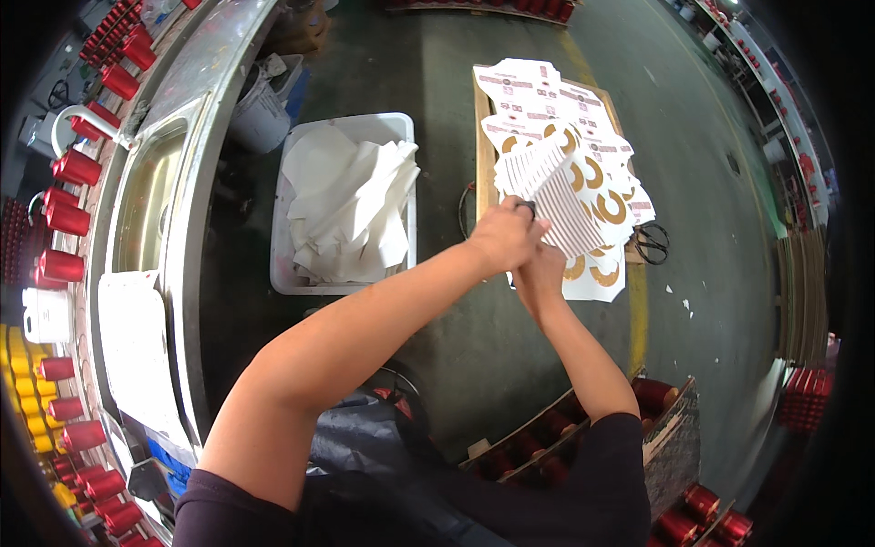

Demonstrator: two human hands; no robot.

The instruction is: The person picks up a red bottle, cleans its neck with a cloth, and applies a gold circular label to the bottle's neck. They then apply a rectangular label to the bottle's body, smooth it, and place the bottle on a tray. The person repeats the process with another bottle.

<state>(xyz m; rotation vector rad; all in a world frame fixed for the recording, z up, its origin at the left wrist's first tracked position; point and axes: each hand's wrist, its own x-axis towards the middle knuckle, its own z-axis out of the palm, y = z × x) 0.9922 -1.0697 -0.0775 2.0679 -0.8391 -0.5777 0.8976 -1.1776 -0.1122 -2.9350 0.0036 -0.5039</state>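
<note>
A sheet of paper printed with brown stripes [576, 214] is held up, bent, over a pile of printed sheets [547, 84] with gold ring shapes and small reddish print. My left hand [509, 235] is closed at the sheet's near edge, and a small dark object [526, 207] shows at its fingers; its kind is unclear. Right below, touching it, my right hand [543, 272] is closed at the sheet's lower corner, its fingertips partly hidden by the left hand. A pair of black-handled scissors [653, 243] lies at the pile's right side.
Left of the pile, a white plastic tub [281, 246] holds crumpled white sheets. Beyond it stands a grey bucket [259, 118]. A metal sink counter [196, 137] runs along the left, with red cylindrical containers [66, 217] behind. Close to my right are wooden crates [670, 433].
</note>
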